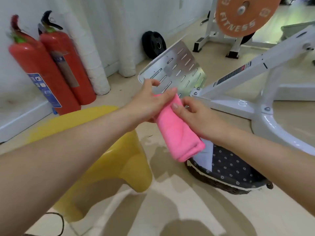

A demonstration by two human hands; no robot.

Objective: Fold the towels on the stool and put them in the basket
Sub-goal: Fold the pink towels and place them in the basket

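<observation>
A folded pink towel (177, 132) hangs in the air between my hands, its lower end above the basket. My left hand (150, 103) grips its upper end, thumb across the top fold. My right hand (192, 114) pinches the same end from the right, thumb on the fabric. The dark wicker basket (226, 186) stands on the floor at lower right, lined with dotted dark cloth; a pale folded towel (207, 155) lies inside it. The yellow stool (105, 159) stands under my left forearm, and what I see of its seat is bare.
Two red fire extinguishers (51, 70) lean against the wall at left. A white gym machine frame (252, 106) with a slotted metal footplate (177, 72) stands right behind the basket. Weight plates (154, 45) lean further back. A black cable (59, 223) lies at lower left.
</observation>
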